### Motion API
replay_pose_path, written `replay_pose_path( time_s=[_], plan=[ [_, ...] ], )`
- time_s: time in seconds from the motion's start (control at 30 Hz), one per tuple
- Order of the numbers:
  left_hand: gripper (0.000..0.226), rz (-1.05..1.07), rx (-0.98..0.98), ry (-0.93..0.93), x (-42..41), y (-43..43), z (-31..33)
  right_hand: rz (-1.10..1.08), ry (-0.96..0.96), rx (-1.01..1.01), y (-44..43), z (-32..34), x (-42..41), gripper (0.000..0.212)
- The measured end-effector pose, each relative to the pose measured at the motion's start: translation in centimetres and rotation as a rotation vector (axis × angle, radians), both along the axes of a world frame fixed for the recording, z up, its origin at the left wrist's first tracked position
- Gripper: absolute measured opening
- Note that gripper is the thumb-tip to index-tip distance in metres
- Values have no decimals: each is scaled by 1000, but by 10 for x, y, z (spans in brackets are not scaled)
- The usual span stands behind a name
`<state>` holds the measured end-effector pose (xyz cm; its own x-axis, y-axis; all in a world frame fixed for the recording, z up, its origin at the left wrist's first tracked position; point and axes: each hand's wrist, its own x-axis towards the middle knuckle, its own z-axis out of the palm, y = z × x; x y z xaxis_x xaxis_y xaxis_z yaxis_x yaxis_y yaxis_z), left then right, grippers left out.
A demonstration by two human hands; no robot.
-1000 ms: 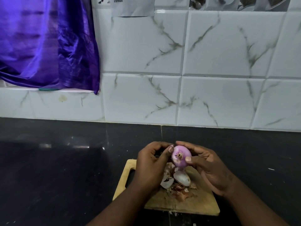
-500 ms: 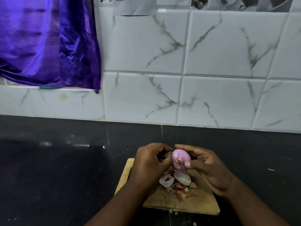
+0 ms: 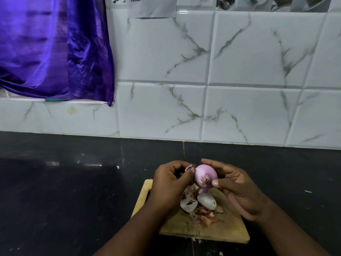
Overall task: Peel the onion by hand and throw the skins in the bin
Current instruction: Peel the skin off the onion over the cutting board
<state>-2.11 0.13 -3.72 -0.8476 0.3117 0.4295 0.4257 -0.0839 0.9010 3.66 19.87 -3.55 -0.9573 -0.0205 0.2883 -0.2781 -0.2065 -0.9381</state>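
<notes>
Above the cutting board (image 3: pixel 228 231), the right hand (image 3: pixel 238 187) cupped the onion (image 3: pixel 205 175), fingers curled round it; the left hand (image 3: pixel 169 183) pinched a skin flap (image 3: pixel 188 167). Peeled flesh probably felt firm but slick; papery skins (image 3: pixel 203 213) likely tore easily.

A home kitchen. A polished black stone countertop (image 3: pixel 73 200) runs along a wall of glossy white tiles (image 3: pixel 258 52) with grey marble veining. A wooden chopping board (image 3: pixel 227 231) lies on the counter, strewn with onion skins (image 3: pixel 204 216). A shiny purple cloth (image 3: pixel 46 47) hangs down over a tiled ledge at upper left.
</notes>
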Motion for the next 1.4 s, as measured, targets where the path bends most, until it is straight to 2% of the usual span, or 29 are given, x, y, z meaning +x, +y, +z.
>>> replay_pose_path(
  time_s=[0.2,0.33,0.43,0.5,0.6,0.67,0.8,0.9,1.0,1.1,1.2,1.3,1.4],
  plan=[
    [16,89,-183,218,-2,-3,-4,26,-30,-4,-1,0,0,73],
    [14,141,-199,286,-2,-3,-4,4,-25,-7,-1,0,0,64],
    [14,162,-201,279,-4,-2,-7,7,-12,-4,-4,0,0,72],
    [14,161,-193,259,-6,-2,-8,-13,-7,11,-4,0,0,70],
    [15,74,-65,95,-2,1,-5,-24,7,10,-3,-2,-1,58],
    [17,43,-36,22,-2,2,-6,-8,28,-4,-3,-2,-2,59],
    [20,104,-146,16,-10,5,-14,27,60,-212,4,6,-1,59],
    [28,161,-221,89,-9,4,-14,-3,75,-235,5,7,-1,54],
    [13,163,-244,147,-6,4,-12,-19,40,-228,2,4,-1,48],
    [6,194,-219,241,-2,3,-8,-38,5,-210,1,5,0,44],
    [21,210,-121,344,4,1,-2,-51,-12,-179,-1,6,0,46],
    [19,151,-101,477,9,2,2,-67,-25,-153,-2,6,0,43],
    [16,122,-90,493,8,5,1,-81,-27,-123,-3,4,0,43]
  ],
)
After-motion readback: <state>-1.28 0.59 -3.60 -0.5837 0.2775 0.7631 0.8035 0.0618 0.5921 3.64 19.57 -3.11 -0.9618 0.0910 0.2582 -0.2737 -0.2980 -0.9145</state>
